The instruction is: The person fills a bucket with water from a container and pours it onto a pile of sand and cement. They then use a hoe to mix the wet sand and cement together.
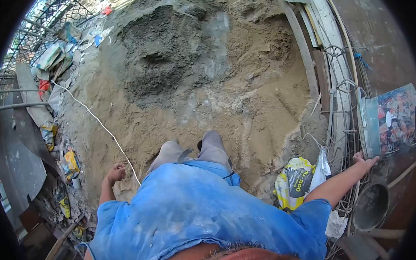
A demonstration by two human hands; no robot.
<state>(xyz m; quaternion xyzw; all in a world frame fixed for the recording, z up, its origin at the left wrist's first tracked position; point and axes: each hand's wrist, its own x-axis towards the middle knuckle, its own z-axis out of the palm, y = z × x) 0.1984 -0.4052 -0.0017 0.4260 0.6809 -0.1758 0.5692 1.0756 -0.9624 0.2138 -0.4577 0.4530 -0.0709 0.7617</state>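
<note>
As our right hand (366,160), its grip unclear, meets the red-printed grey plastic bucket (396,121), we should steady it, left hand (116,173) curled closed.

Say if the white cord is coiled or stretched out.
Stretched out: the white cord runs past the left hand in one long, loop-free line.

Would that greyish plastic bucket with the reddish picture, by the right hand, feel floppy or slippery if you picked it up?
The bucket is probably stiff: its sides look straight and uncrumpled. It might be slippery, since the outside looks smooth.
</note>
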